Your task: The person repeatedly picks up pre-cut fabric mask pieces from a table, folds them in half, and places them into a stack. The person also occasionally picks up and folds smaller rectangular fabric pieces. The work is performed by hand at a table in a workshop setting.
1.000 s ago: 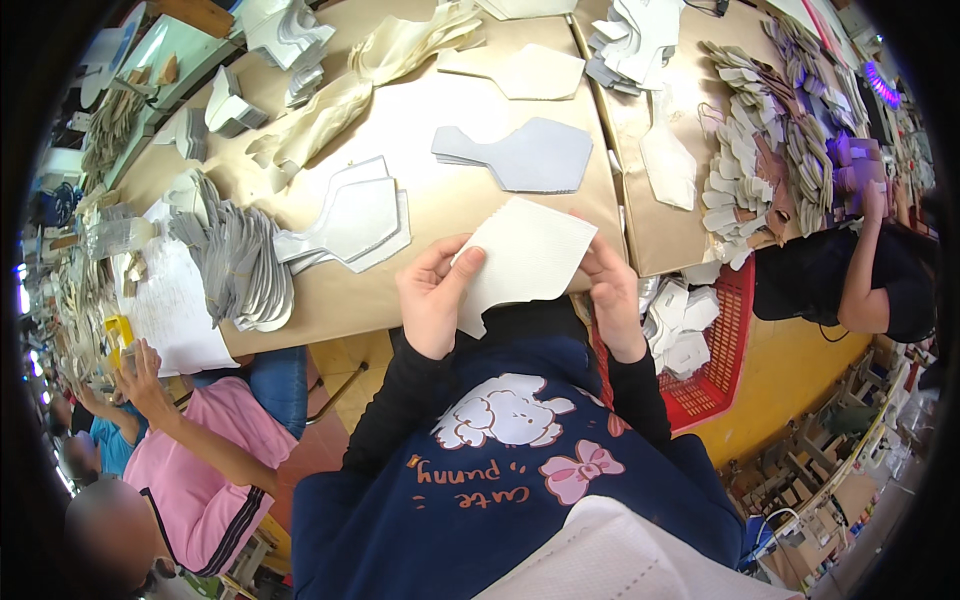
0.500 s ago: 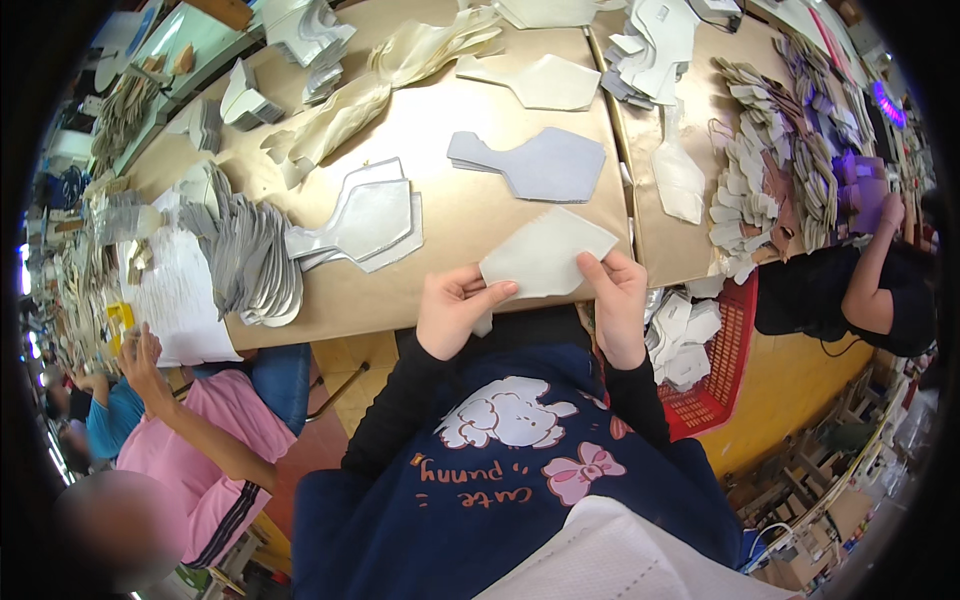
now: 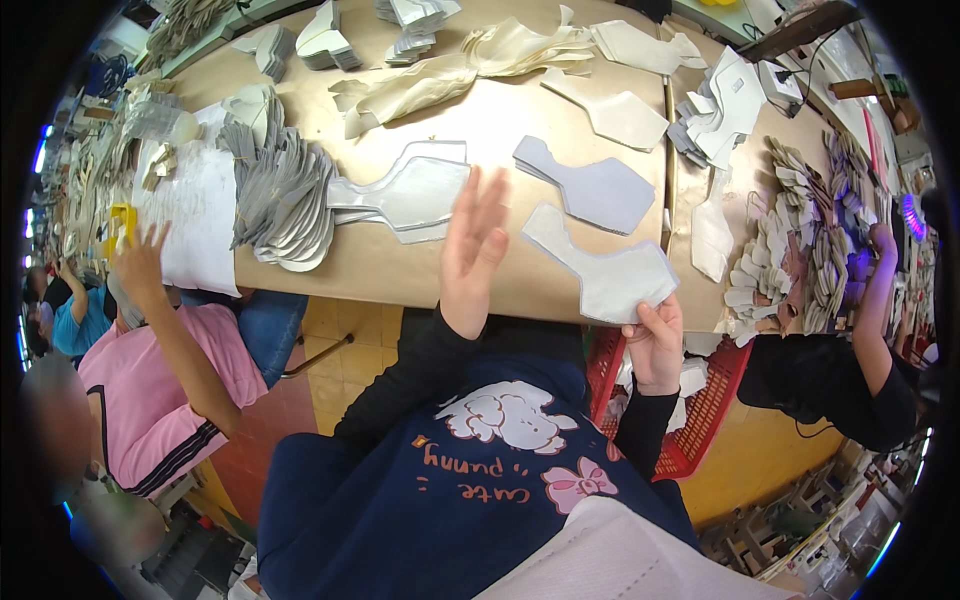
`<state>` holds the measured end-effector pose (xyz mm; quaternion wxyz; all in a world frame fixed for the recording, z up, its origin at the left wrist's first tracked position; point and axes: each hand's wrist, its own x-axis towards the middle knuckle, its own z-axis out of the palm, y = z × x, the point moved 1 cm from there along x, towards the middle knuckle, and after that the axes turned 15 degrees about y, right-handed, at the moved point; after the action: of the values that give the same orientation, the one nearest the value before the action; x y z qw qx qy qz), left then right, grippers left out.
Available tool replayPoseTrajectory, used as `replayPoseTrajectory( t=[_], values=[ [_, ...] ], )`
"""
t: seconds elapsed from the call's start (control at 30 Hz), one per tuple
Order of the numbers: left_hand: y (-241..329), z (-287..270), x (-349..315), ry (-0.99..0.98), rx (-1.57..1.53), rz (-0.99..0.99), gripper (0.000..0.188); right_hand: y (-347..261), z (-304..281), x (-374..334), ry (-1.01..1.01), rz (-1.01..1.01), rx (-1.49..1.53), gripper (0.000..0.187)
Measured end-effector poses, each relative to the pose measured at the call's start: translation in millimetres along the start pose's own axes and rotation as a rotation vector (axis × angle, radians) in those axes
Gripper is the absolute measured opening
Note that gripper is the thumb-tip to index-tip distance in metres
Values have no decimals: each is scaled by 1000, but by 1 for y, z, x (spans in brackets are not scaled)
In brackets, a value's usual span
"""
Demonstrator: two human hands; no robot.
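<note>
My right hand (image 3: 657,345) pinches the lower right corner of a pale grey cut panel (image 3: 625,278), with a wide angular body and a narrower neck, at the table's near edge. My left hand (image 3: 474,245) is raised with its fingers stretched out, slightly blurred and holding nothing. It is beside a small pile of silvery panels (image 3: 415,195) of similar shape, covering part of their right end. Just beyond the held panel lies a bluish-grey panel stack (image 3: 600,190).
A fanned stack of grey pieces (image 3: 290,205) lies at the left on the tan table (image 3: 380,275). Cream sheets (image 3: 610,110) and more stacks stand farther back. A red basket (image 3: 715,400) with pale pieces sits below the right edge. Co-workers flank me, one in a pink shirt (image 3: 175,370).
My left hand has let go of the panel and lifted away. The panel, in my right hand, has turned so its neck points up and left. My view has shifted too.
</note>
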<state>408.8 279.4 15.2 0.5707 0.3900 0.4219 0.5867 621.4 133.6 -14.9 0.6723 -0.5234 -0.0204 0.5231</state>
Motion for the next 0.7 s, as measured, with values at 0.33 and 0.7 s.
replayPoseTrajectory(
  t=[0.33, 0.7],
  values=[
    [35, 19, -22, -60, 153, -115, 28, 21, 7, 7, 37, 128, 60, 37],
    [24, -11, -5, -60, -83, -255, 14, 29, 6, 12, 11, 89, 27, 22]
  ],
)
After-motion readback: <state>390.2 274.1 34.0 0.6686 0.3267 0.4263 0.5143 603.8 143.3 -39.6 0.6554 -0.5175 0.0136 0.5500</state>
